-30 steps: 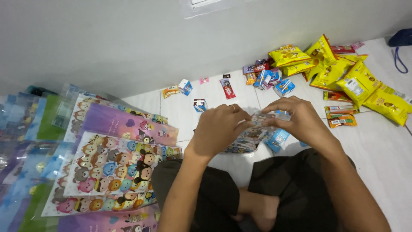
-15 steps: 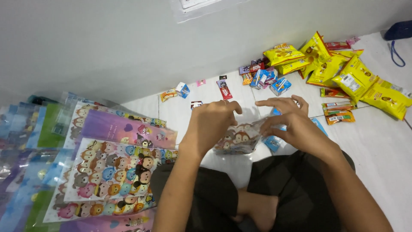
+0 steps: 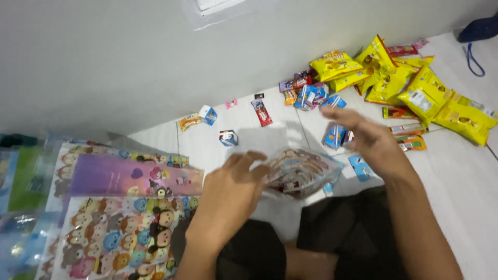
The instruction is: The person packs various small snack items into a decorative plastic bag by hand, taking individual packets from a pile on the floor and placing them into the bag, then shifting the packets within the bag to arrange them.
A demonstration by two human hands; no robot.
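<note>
A person sits cross-legged on a white tiled floor (image 3: 467, 207) beside a pale wall, seen from above.

At the upper right lies a heap of bright yellow snack bags (image 3: 415, 83), pillow-shaped, some overlapping, with a few flat red and orange wrappers at their edges. Just left of the heap is a cluster of small blue and red sweet packets (image 3: 308, 93). Scattered farther left along the wall are a slim red bar wrapper (image 3: 262, 111), a tiny pink packet (image 3: 231, 103), a small blue-and-white carton (image 3: 208, 114) touching an orange wrapper (image 3: 189, 122), and another small blue-and-white carton (image 3: 228, 138) standing alone. In the far upper right corner is a dark blue bag with a cord (image 3: 477, 36).

At the lower left, a fan of flat printed gift bags (image 3: 114, 233) lies overlapping: rows of round cartoon faces in many colours, one sheet purple with a heart, and green and blue ones at the far left edge.

The left hand (image 3: 228, 199) is held low in the middle of the view, palm down, fingers curled around the left edge of a small clear printed bag (image 3: 298, 173), which it holds just above the lap. The bag is crumpled and bulges.

The right hand (image 3: 371, 140) hovers just right of and above the bag, not touching it, fingers spread loosely and pointing left. It is blurred. Beneath it lie small blue packets (image 3: 334, 136) and a flat blue card (image 3: 360, 168).
</note>
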